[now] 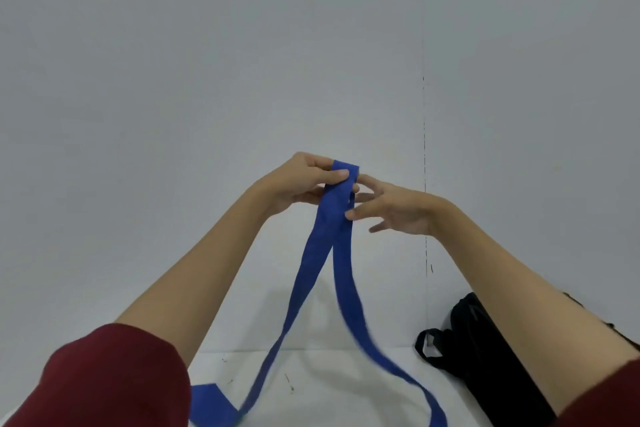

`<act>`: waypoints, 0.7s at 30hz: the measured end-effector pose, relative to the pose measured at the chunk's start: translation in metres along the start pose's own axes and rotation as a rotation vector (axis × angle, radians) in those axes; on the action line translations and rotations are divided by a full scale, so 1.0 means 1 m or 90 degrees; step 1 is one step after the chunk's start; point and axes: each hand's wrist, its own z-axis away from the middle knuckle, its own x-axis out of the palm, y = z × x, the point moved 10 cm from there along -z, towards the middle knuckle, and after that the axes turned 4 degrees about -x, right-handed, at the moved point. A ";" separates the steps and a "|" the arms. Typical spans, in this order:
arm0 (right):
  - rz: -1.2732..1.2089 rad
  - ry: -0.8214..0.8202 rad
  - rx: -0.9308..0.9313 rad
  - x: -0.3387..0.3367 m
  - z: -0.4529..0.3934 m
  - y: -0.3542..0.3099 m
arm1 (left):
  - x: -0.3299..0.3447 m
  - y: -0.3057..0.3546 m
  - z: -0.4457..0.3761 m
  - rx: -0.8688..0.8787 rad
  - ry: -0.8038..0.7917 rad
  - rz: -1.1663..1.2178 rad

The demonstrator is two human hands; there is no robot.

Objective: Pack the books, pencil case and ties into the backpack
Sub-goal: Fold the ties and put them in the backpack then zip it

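Above the white desk (329, 388), the left hand (304, 184) pinches a doubled blue tie (341, 191), the right hand (394, 208) spread loose beside it, black backpack (491, 357) waiting, packing apparently unfinished.

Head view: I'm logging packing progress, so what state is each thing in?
Blue tie: folded over at the top, two strands hanging, ends on the table.
Left hand: pinches the fold.
Right hand: fingers straight, touching the tie.
Black backpack: on the table, tie not inside.
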 end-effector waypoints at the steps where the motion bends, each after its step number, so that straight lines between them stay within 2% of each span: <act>1: -0.023 0.030 -0.032 -0.002 -0.002 -0.006 | 0.000 0.006 -0.001 0.006 0.000 -0.014; 5: -0.040 0.169 -0.108 -0.016 0.004 -0.027 | -0.006 0.023 -0.001 0.039 -0.022 0.051; 8: -0.054 0.316 -0.137 -0.043 0.012 -0.045 | -0.010 0.031 0.001 0.042 -0.062 0.104; 12: -0.074 0.465 -0.141 -0.068 0.022 -0.059 | -0.020 0.038 -0.001 0.040 -0.001 0.129; 21: -0.124 0.461 -0.186 -0.066 0.017 -0.085 | -0.029 0.054 -0.013 0.131 0.097 0.173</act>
